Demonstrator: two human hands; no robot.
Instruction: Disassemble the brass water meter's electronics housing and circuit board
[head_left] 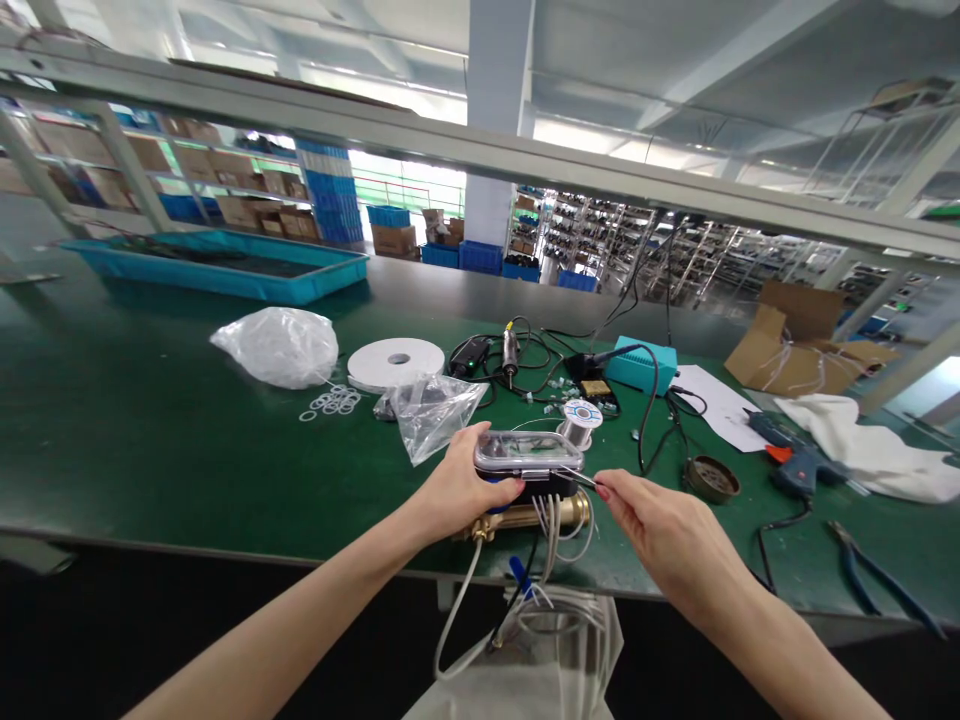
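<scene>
A black meter housing [559, 486] with a clear lid [529, 450] stands on a brass pipe body [517, 517] at the bench's front edge. My left hand [457, 485] is closed around its left side, thumb against the front. My right hand [660, 520] pinches slim metal tweezers [581, 479], whose tip is at the front right of the lid; I cannot tell if it touches. Grey cables [552, 535] hang from the housing. Below the edge hangs a clear plastic bag [555, 660] with coiled cable in it.
Behind the housing stand a solder spool [581, 425], a white tape roll [396, 362] and plastic bags [277, 345]. On the right are a teal soldering station [641, 365], a glue gun [799, 465], pliers [855, 565] and a cardboard box [795, 345]. A blue tray [300, 288] is back left.
</scene>
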